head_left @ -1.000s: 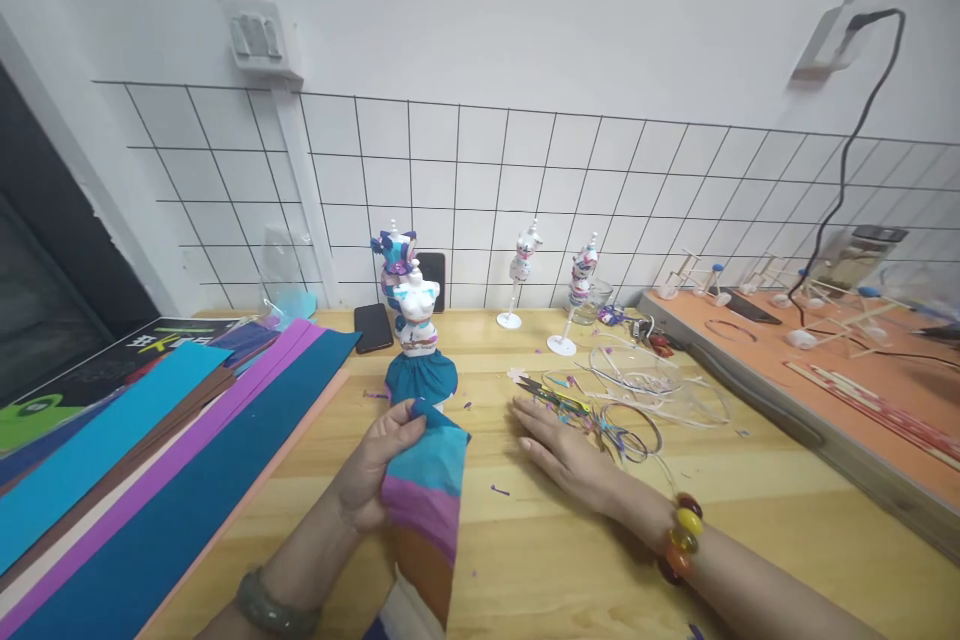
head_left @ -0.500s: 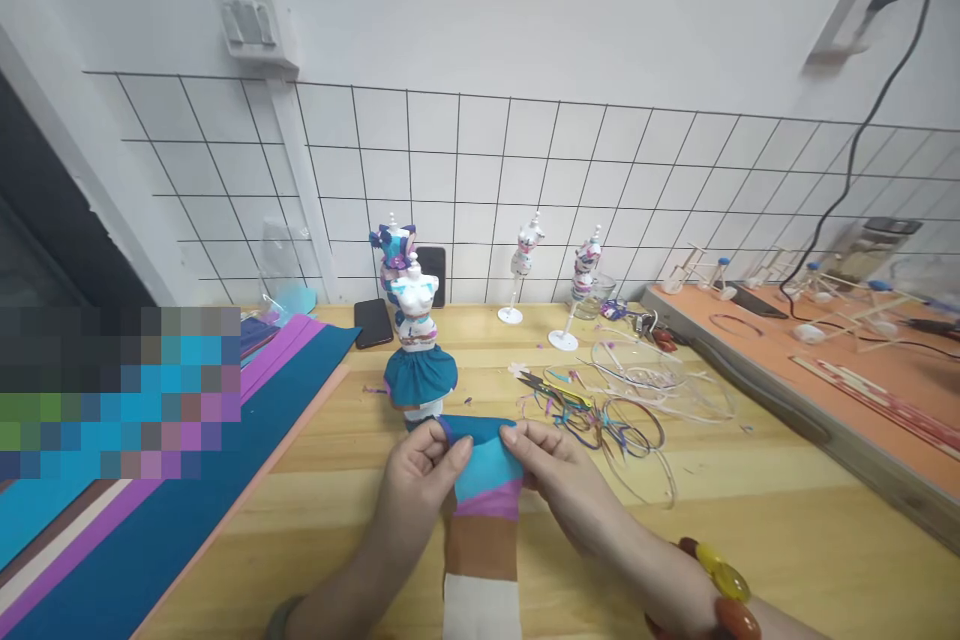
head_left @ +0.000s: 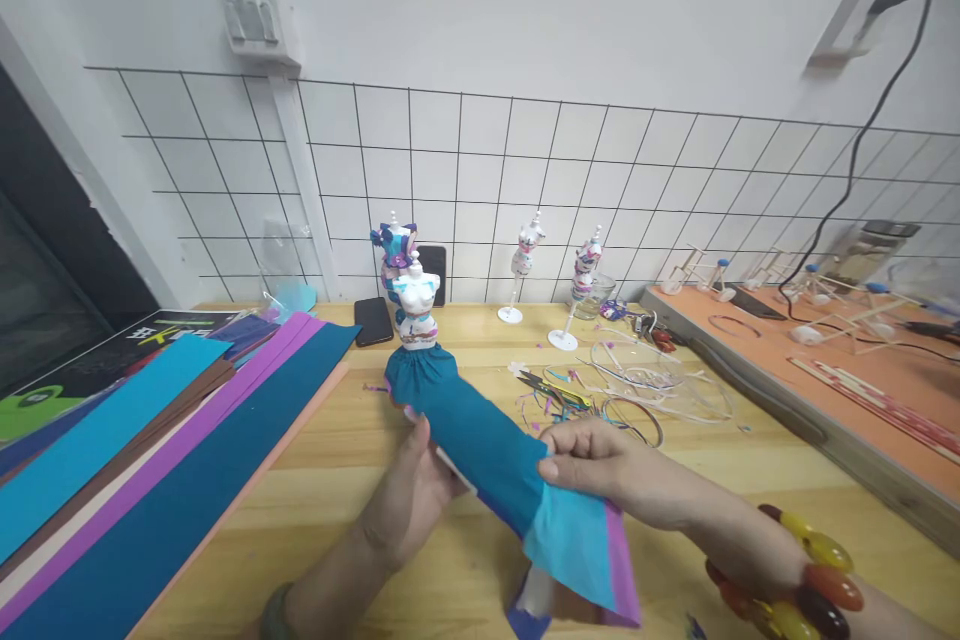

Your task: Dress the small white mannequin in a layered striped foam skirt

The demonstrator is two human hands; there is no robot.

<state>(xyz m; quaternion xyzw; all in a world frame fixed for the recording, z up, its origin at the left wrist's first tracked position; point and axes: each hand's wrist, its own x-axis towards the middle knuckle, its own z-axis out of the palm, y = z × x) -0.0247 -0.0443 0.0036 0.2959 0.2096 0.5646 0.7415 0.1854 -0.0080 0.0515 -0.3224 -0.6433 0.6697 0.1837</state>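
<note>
Both my hands hold a stack of crepe paper strips [head_left: 517, 480] low over the wooden table [head_left: 750, 520]. The teal strip lies on top, with light blue and purple edges fanning out at the lower right. My left hand [head_left: 409, 495] grips the stack's left end from below. My right hand [head_left: 600, 465] pinches its upper right edge. Just behind the paper stands a small white mannequin [head_left: 417, 315] wearing a teal paper skirt [head_left: 421, 375].
Long coloured paper sheets [head_left: 150, 480] lie at the left. A second dressed mannequin [head_left: 395, 255], two phones [head_left: 373, 323] and two small mannequins on stands [head_left: 525, 260] line the wire grid wall. Scissors [head_left: 551, 390] and wire rings [head_left: 645, 390] lie right of centre. An orange board [head_left: 825, 370] holds stick models.
My right hand came off the table and took hold of the paper stack. The stack has turned from upright to slanting down to the right, teal strip now on top.
</note>
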